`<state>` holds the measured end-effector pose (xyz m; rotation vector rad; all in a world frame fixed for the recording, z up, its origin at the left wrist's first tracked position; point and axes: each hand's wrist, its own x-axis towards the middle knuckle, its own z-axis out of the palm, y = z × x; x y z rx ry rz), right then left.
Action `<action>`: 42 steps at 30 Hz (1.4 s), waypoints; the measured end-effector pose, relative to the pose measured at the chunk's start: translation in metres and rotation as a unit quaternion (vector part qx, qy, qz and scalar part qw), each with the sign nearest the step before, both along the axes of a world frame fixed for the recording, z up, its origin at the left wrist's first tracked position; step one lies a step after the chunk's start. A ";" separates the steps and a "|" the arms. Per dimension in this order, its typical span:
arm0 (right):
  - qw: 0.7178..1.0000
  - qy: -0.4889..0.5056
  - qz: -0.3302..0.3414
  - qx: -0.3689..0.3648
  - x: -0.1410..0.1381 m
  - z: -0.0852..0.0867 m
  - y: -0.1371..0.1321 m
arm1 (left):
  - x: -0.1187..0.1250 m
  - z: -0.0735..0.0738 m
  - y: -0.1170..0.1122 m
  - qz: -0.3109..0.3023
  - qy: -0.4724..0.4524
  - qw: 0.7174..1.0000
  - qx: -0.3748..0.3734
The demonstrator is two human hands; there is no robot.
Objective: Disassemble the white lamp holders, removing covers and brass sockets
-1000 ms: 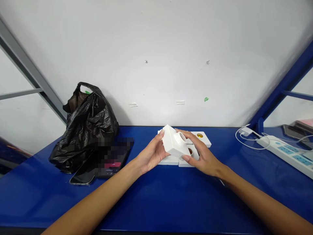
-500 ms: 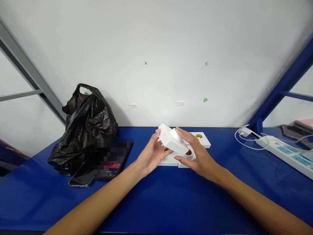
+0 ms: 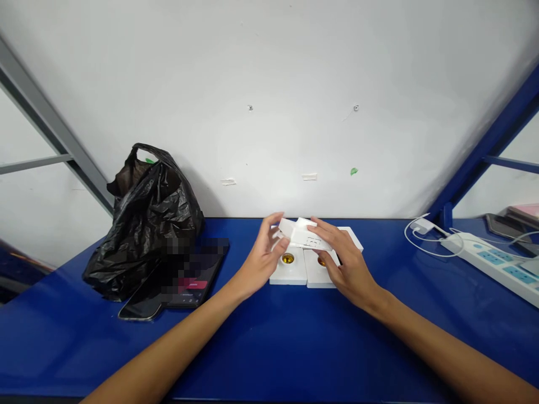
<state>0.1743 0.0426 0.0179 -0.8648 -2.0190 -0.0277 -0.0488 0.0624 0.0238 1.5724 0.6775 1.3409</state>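
Note:
A white square-based fitting [image 3: 300, 235], with a raised round part on top and dark slot markings along one side, is held tilted above the table. My right hand [image 3: 348, 261] grips its right side, fingers over the top and thumb below. At its left end, my left hand [image 3: 261, 255] has thumb and fingers closed around the corner. Beneath lie white square pieces with round gold-coloured openings: a front left piece [image 3: 290, 276], a front right piece [image 3: 318, 279] and, partly hidden by my right hand, a back right piece [image 3: 356, 238].
On the blue table [image 3: 261, 348], a black plastic bag [image 3: 155, 219] stands at the left, with a phone [image 3: 143, 303] and a dark tablet-like device [image 3: 202, 280] beside it. A white power strip [image 3: 501, 261] with cables lies at the right. Behind rises a white wall [image 3: 295, 140].
The fitting has turned in my hands, so its slotted side now faces me. My left fingers have shifted up around its left end, and the front left piece shows more fully.

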 end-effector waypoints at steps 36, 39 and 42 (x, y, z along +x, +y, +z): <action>0.995 0.081 -0.032 -0.050 0.006 -0.002 0.018 | -0.011 0.017 -0.002 0.141 0.258 0.907 0.301; 1.000 0.024 -0.014 -0.008 0.008 0.000 0.017 | -0.012 0.014 -0.004 0.159 0.304 0.871 0.352; 1.000 -0.003 0.002 -0.010 0.007 0.001 0.015 | -0.012 0.010 -0.005 0.154 0.333 0.848 0.381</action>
